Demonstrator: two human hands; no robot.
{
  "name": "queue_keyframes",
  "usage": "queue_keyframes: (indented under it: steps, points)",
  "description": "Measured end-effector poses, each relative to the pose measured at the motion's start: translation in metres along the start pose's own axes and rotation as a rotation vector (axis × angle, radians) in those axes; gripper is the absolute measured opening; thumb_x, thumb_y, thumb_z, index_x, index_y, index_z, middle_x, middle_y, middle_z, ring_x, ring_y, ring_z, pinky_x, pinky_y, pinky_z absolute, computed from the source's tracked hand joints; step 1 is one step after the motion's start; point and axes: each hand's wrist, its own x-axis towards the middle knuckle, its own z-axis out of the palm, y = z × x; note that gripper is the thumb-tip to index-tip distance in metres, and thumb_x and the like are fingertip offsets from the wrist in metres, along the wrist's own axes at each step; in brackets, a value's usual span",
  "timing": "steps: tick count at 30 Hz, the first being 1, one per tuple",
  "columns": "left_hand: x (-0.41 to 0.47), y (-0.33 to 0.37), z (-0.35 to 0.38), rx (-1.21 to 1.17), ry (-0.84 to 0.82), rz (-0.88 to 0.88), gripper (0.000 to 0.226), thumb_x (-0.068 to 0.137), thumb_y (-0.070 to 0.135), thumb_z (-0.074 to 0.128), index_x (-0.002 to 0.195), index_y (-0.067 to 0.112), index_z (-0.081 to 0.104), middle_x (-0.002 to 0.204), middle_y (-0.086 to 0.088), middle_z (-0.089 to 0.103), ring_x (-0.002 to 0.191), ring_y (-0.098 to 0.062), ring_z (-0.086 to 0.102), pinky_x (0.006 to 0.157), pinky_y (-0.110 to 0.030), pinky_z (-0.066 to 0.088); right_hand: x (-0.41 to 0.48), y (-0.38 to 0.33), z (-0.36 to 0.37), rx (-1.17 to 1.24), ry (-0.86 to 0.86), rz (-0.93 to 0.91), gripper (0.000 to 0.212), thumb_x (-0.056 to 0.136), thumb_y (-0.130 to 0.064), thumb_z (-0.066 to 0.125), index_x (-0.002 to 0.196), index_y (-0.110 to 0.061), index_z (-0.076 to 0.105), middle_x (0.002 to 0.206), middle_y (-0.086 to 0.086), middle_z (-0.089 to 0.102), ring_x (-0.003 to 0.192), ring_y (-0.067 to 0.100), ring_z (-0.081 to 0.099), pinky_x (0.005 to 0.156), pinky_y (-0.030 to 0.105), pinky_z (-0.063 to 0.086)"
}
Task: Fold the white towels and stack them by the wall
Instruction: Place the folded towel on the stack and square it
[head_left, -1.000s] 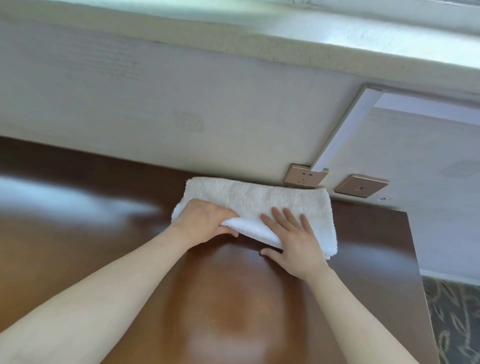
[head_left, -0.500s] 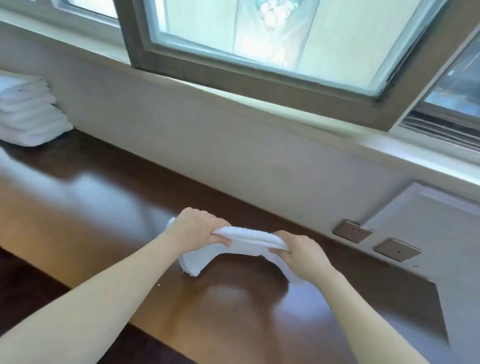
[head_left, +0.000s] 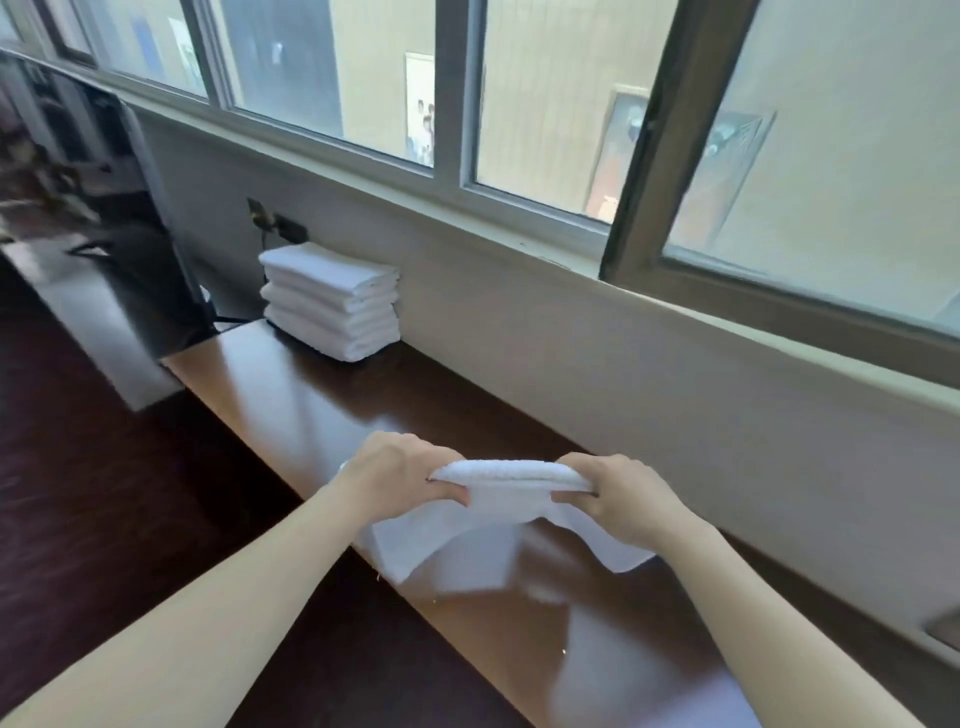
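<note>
White towel (head_left: 511, 488), folded, hangs just above the near part of the worktop (head_left: 332, 415), its loose ends drooping. The left grip (head_left: 402, 475) and right grip (head_left: 621, 496) each pinch one end of it. A stack (head_left: 332, 301) of folded towels already sits far left against the wall (head_left: 571, 353). By my judgement, this towel only needs carrying over and setting on top.

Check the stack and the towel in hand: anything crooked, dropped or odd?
Nothing stands out. The stack of folded towels stands upright on the tabletop against the wall, none slipping off. The left hand and right hand grip the folded towel by its top, ends hanging loose.
</note>
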Motion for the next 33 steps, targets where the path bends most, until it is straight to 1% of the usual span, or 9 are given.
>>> queue_keyframes:
  steps: [4, 8, 12, 15, 21, 24, 28, 31, 33]
  points:
    - [-0.023, -0.057, -0.026, -0.001, 0.053, -0.087, 0.033, 0.086, 0.07, 0.05, 0.101, 0.045, 0.065, 0.085, 0.015, 0.067, 0.078, -0.003, 0.053, 0.069, -0.022, 0.032, 0.047, -0.056, -0.003, -0.011, 0.018, -0.107, 0.019, 0.095, -0.047, 0.055, 0.108, -0.035, 0.059, 0.088, -0.012, 0.065, 0.084, 0.017, 0.059, 0.073, 0.032, 0.047]
    - [-0.033, -0.111, -0.045, 0.012, 0.113, -0.178, 0.041, 0.079, 0.076, 0.045, 0.102, 0.048, 0.065, 0.067, 0.022, 0.054, 0.07, -0.001, 0.05, 0.065, -0.017, 0.033, 0.098, -0.103, -0.006, -0.021, 0.029, -0.182, 0.019, 0.095, -0.046, 0.055, 0.111, -0.036, 0.059, 0.084, -0.014, 0.06, 0.081, 0.016, 0.055, 0.068, 0.03, 0.038]
    - [-0.023, -0.162, -0.058, 0.017, 0.13, -0.227, 0.038, 0.084, 0.073, 0.051, 0.103, 0.043, 0.065, 0.078, 0.016, 0.065, 0.077, -0.004, 0.057, 0.066, -0.017, 0.034, 0.155, -0.136, -0.007, 0.0, 0.059, -0.213, 0.018, 0.095, -0.046, 0.057, 0.109, -0.035, 0.06, 0.091, -0.012, 0.066, 0.084, 0.017, 0.057, 0.074, 0.033, 0.045]
    - [-0.001, -0.207, -0.066, 0.031, 0.119, -0.242, 0.037, 0.083, 0.075, 0.051, 0.103, 0.047, 0.064, 0.069, 0.019, 0.057, 0.074, -0.004, 0.055, 0.063, -0.016, 0.031, 0.205, -0.154, -0.002, 0.014, 0.061, -0.216, 0.018, 0.094, -0.046, 0.057, 0.109, -0.036, 0.06, 0.092, -0.011, 0.066, 0.086, 0.018, 0.059, 0.076, 0.034, 0.048]
    - [0.07, -0.305, -0.086, 0.032, 0.115, -0.178, 0.043, 0.077, 0.078, 0.046, 0.103, 0.049, 0.063, 0.073, 0.017, 0.063, 0.071, -0.002, 0.054, 0.068, -0.021, 0.038, 0.311, -0.171, -0.011, 0.074, 0.012, -0.205, 0.013, 0.093, -0.049, 0.061, 0.101, -0.038, 0.061, 0.074, -0.015, 0.058, 0.072, 0.007, 0.054, 0.068, 0.027, 0.044]
    - [0.104, -0.349, -0.102, 0.051, 0.136, -0.142, 0.042, 0.076, 0.079, 0.044, 0.1, 0.051, 0.063, 0.062, 0.02, 0.052, 0.063, 0.003, 0.047, 0.063, -0.017, 0.029, 0.357, -0.183, -0.028, 0.105, -0.021, -0.195, 0.013, 0.092, -0.049, 0.063, 0.096, -0.036, 0.062, 0.073, -0.013, 0.059, 0.067, 0.006, 0.052, 0.062, 0.023, 0.039]
    - [0.147, -0.405, -0.129, 0.059, 0.222, -0.095, 0.063, 0.065, 0.089, 0.028, 0.103, 0.054, 0.063, 0.066, 0.022, 0.055, 0.07, -0.001, 0.048, 0.065, -0.013, 0.028, 0.415, -0.204, -0.056, 0.106, -0.054, -0.183, 0.02, 0.091, -0.047, 0.064, 0.08, -0.032, 0.058, 0.068, -0.008, 0.056, 0.059, 0.007, 0.046, 0.056, 0.024, 0.034]
    - [0.178, -0.443, -0.155, 0.067, 0.192, -0.064, 0.065, 0.066, 0.09, 0.026, 0.1, 0.048, 0.063, 0.068, 0.015, 0.059, 0.071, -0.004, 0.053, 0.07, -0.024, 0.042, 0.454, -0.219, -0.08, 0.1, -0.063, -0.168, 0.022, 0.09, -0.048, 0.065, 0.085, -0.027, 0.061, 0.073, -0.004, 0.059, 0.061, 0.011, 0.048, 0.058, 0.029, 0.035]
    - [0.197, -0.466, -0.178, 0.063, 0.132, -0.053, 0.053, 0.072, 0.087, 0.036, 0.094, 0.046, 0.062, 0.065, 0.015, 0.055, 0.068, -0.003, 0.051, 0.069, -0.027, 0.042, 0.476, -0.234, -0.097, 0.078, -0.059, -0.155, 0.026, 0.089, -0.05, 0.065, 0.089, -0.023, 0.062, 0.076, -0.001, 0.061, 0.062, 0.014, 0.05, 0.059, 0.031, 0.036]
